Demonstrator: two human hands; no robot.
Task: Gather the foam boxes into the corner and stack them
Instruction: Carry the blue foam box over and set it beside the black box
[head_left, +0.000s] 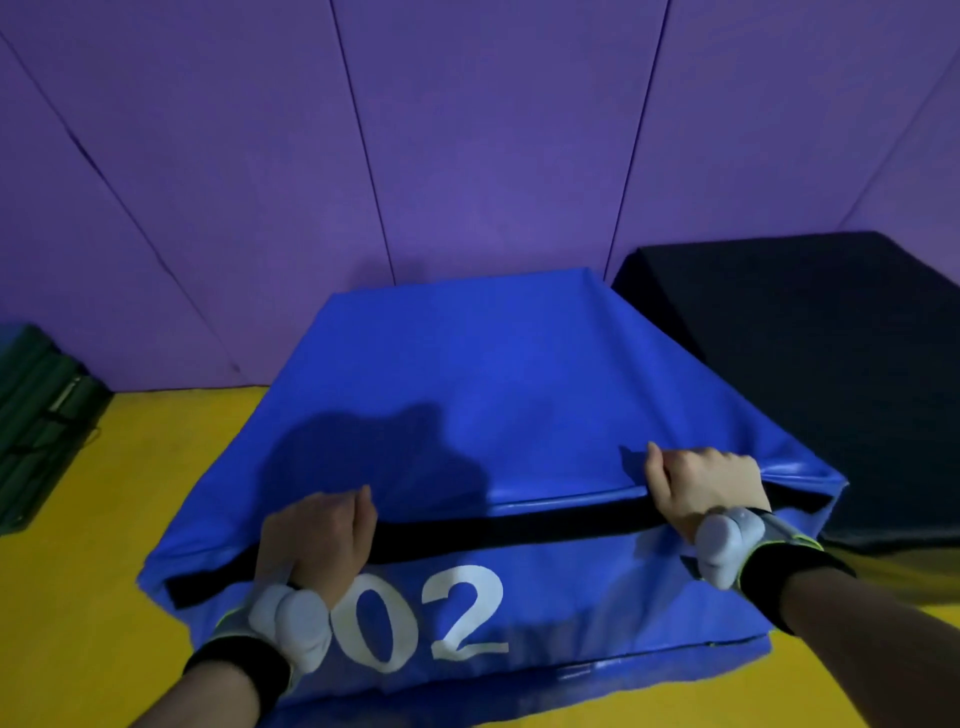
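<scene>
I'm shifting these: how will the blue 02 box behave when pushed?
Being foam, the blue box is probably light for its bulk. Its wrinkled cover may shift under the left hand and right hand. Broad and low, it likely won't tip.

Purple wall (467, 130) behind, black box (831, 364) right, yellow floor (104, 519) open left

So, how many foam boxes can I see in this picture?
2. The blue box marked 02 stands in the middle, against the purple wall. The dark box lies to its right, in the corner. A blue edge under the blue box may be a third.
</scene>
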